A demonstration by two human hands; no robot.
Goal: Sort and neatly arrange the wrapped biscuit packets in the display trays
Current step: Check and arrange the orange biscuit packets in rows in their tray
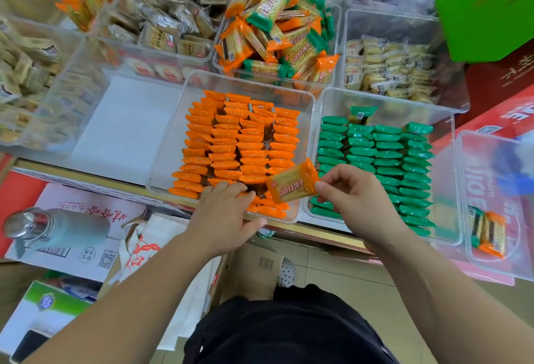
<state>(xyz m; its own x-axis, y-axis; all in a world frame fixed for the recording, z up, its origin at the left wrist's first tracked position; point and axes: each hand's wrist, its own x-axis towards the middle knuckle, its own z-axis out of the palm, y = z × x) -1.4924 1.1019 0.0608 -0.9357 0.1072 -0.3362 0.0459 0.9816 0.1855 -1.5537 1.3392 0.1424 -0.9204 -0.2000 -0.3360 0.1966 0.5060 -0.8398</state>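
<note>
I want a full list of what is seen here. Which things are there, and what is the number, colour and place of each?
held packet: one, orange, above the near corner of the front left tray.
rowed orange packets: many, orange, in the front left tray.
rowed green packets: many, green, in the front right tray.
loose packets: many, orange and green, piled in the bin behind.
side packets: few, green and orange, far right tray.
brown packets: many, brown, back left bins.
flask: one, silver, lower left.
left hand: one, rests on the front orange packets.
right hand: one, pinches the held packet.
</note>
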